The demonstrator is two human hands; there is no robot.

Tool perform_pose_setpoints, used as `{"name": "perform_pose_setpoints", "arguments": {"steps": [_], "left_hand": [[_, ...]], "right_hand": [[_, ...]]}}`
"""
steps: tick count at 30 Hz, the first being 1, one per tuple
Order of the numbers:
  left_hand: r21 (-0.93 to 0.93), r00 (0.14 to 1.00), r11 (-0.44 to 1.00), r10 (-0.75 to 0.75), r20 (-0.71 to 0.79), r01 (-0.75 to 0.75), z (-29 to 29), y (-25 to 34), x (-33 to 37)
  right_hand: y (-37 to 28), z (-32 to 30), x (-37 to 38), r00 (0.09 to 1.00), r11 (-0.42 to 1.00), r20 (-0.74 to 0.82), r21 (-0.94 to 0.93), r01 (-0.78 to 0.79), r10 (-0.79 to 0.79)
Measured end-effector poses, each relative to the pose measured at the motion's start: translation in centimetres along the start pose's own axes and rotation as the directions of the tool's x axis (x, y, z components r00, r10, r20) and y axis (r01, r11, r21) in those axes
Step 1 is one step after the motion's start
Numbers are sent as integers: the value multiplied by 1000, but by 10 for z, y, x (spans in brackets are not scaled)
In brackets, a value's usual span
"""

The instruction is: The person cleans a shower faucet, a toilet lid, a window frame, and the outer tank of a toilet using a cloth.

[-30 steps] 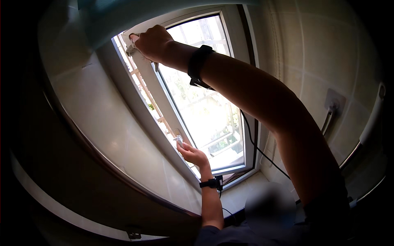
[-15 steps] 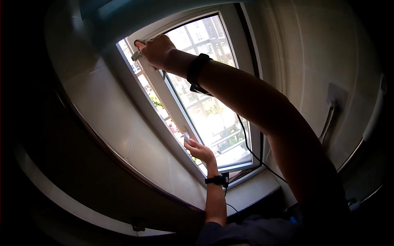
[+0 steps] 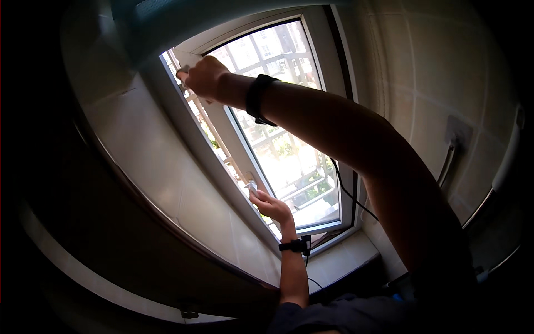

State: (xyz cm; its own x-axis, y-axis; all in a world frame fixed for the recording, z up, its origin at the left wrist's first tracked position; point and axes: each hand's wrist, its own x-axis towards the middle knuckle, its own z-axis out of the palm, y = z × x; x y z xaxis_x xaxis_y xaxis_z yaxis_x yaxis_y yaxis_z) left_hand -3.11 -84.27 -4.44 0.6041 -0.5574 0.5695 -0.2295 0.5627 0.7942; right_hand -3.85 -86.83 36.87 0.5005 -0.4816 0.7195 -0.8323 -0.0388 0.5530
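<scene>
A white-framed window sash (image 3: 240, 139) stands ajar, with daylight through its glass. My left hand (image 3: 271, 207) is low on the sash's free edge, its fingers closed around the white window handle (image 3: 252, 187). Higher up, my right hand (image 3: 206, 78) reaches across the glass to the upper part of the same edge. It presses what looks like a crumpled greyish cloth (image 3: 182, 72) there; most of that piece is hidden under the fingers. Dark bands circle both wrists.
Left of the opening runs a light tiled wall (image 3: 183, 195). The tiled wall on the right carries a metal bar (image 3: 446, 164). A black cable (image 3: 351, 196) hangs under my right arm. Bars outside show through the glass. A bluish object (image 3: 167, 28) crosses the top.
My right hand has shifted slightly left and down onto the outer edge of the sash. The left hand stays on the handle.
</scene>
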Motion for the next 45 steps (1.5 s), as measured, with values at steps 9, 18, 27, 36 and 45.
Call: {"name": "perform_pose_setpoints", "arguments": {"steps": [9,18,27,36,45], "left_hand": [[31,994,995,97,-54,-95,5,-7,0],[61,991,992,117,-59,-113,7,-8,-1],[65,988,992,113,-109,-106,5,-10,2],[56,996,997,58,-60,-55,8,0,-6],[-28,999,999,42,-17,-42,0,-2,2]], "right_hand": [[43,-22,1,983,987,-124,-75,-145,135],[-6,-5,18,996,991,74,-124,-45,54],[57,-17,10,941,978,-281,-32,-204,187],[-1,-8,20,969,969,-70,-55,-242,238],[71,-26,-43,974,944,-58,-239,-227,220]]}}
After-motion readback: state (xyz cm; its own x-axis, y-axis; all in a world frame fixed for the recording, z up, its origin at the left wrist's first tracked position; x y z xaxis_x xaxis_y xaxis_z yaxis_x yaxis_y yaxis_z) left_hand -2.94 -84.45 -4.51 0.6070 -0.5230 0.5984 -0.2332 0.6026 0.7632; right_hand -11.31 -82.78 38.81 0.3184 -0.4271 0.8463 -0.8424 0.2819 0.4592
